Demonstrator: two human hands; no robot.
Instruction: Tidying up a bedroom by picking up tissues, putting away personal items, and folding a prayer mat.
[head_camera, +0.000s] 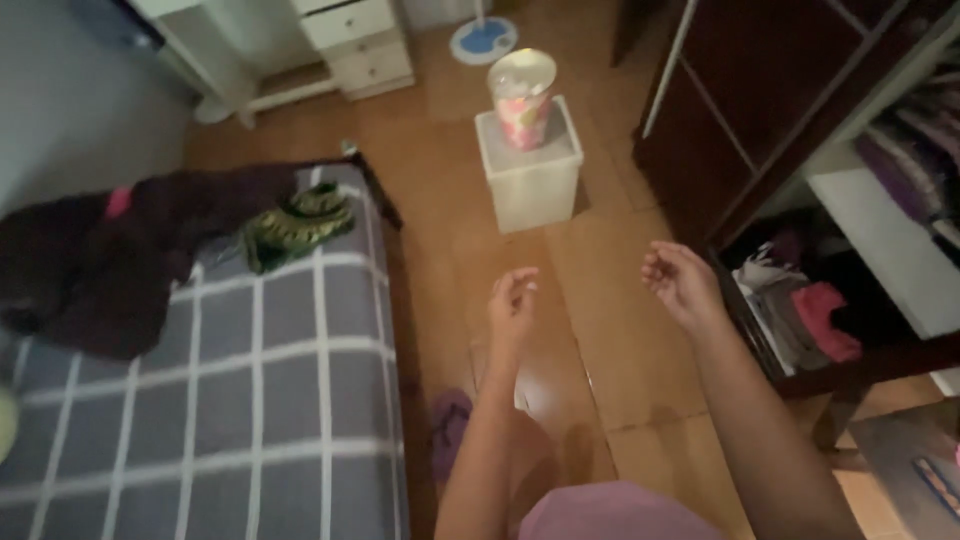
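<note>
We hold both hands out over the wooden floor (470, 200) in the middle of the frame, the left hand (512, 305) and the right hand (680, 283) each with fingers loosely curled and released, grasping nothing. Nearest ahead of them, at upper centre, stands a white box (530, 175) with a patterned cup-shaped container (522, 100) upright on its lid; we cannot tell what either holds. At the right edge an open dark wardrobe (760, 90) shows a low compartment stuffed with crumpled clothes (815, 315), a pink piece among them, and folded clothing on a shelf above. At the left lies a bed with a grey checked cover (250, 400), carrying a dark garment (120, 250) and a green patterned cloth (295, 225) near its upper end. Between the bed's edge and the wardrobe's lower rail runs a bare strip of floor, narrowed at the top by the box. A white drawer unit (355, 40) stands at upper left.
</note>
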